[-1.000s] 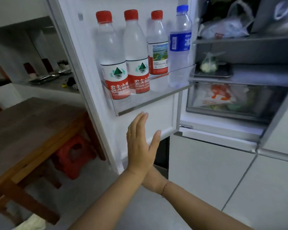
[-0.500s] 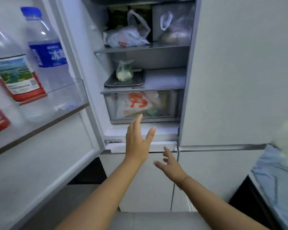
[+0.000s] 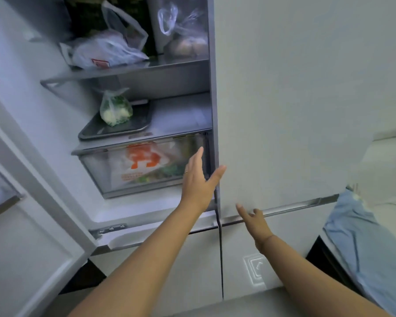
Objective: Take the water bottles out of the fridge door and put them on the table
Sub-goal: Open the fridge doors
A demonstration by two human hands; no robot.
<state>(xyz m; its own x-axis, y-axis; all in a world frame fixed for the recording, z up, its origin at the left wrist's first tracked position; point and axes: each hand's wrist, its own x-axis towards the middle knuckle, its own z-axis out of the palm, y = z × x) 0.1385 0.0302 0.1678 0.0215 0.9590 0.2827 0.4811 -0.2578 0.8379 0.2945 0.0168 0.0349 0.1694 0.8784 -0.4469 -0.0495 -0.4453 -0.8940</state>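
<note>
- My left hand, fingers spread wide and holding nothing, has risen to the closed right door's edge.
- My right hand, loosely spread, empty, now reaches that door's bottom edge.
- The water bottles have slipped out of view.

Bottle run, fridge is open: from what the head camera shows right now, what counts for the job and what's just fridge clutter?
For the job:
- open left door; its bottles are out of frame
- left hand, empty
- right hand, empty

Clutter:
- white plastic bag on the top shelf
- clear bag beside it
- bagged greens on the metal tray
- crisper drawer
- shut right door
</note>
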